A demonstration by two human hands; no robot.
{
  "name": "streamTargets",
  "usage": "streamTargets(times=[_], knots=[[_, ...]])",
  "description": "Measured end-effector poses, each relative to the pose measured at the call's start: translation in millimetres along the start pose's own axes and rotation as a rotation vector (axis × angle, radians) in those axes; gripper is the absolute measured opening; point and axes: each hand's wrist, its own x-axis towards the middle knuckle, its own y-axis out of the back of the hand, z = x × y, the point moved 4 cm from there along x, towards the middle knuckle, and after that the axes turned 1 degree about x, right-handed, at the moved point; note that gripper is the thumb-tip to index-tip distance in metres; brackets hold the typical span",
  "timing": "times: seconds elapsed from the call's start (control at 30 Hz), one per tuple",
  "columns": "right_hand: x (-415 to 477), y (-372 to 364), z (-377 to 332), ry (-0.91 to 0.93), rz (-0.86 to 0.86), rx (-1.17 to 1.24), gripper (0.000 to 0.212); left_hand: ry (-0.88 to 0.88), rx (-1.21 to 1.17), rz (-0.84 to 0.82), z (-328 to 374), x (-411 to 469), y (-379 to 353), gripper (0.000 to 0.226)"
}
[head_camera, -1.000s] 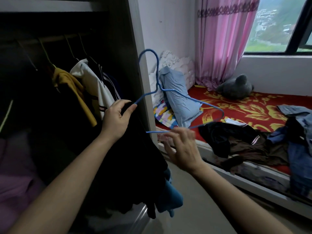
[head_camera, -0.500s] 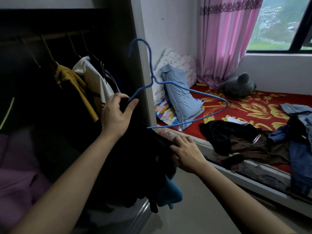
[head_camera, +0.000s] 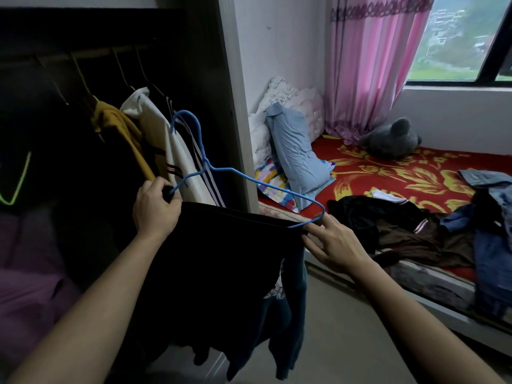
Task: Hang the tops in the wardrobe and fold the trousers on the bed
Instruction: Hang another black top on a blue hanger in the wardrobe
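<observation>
Beside the wardrobe (head_camera: pixel 235 106), left hand (head_camera: pixel 155 209) and right hand (head_camera: pixel 335 242) pinch a dark top (head_camera: pixel 227 267) that half hides the hanger (head_camera: pixel 207 165).

Dim interior lit by daylight from the window (head_camera: pixel 457 42) at upper right — the wardrobe (head_camera: pixel 83 134) interior falls into deep shadow, detail perhaps lost; wide-angle distortion bows the edges.

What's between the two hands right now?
Head view: an edge of the dark top, stretched from left hand to right hand, with the blue hanger just above.
</observation>
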Motion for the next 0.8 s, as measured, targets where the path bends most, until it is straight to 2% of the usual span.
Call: streamTargets(times=[0.07,0.2,0.27,0.37,0.47,0.67,0.8], knots=[[3,3,-4,-0.028,0.024,0.057,0.036,0.027,-0.015,-0.013,-9,1,-2,0.018],[9,2,-12,-0.008,0.073,0.174,0.017,0.049,-0.048,-0.029,-24,0,-7,0.024],[12,3,-12,0.032,0.111,0.224,0.021,0.077,-0.068,-0.027,-29,-1,-9,0.027],[13,7,-12,-0.008,0.170,0.258,0.024,0.121,-0.076,-0.041,-31,-3,-11,0.028],[12,10,-12,-0.012,0.200,0.182,0.014,0.125,-0.075,-0.028,-26,-2,-13,0.029],[9,14,-8,-0.024,0.114,0.153,0.014,0.134,-0.066,-0.012,-11,-2,-21,0.024],[6,11,-9,0.077,0.112,0.049,0.018,0.099,-0.046,-0.024,5,-3,-26,0.022]])
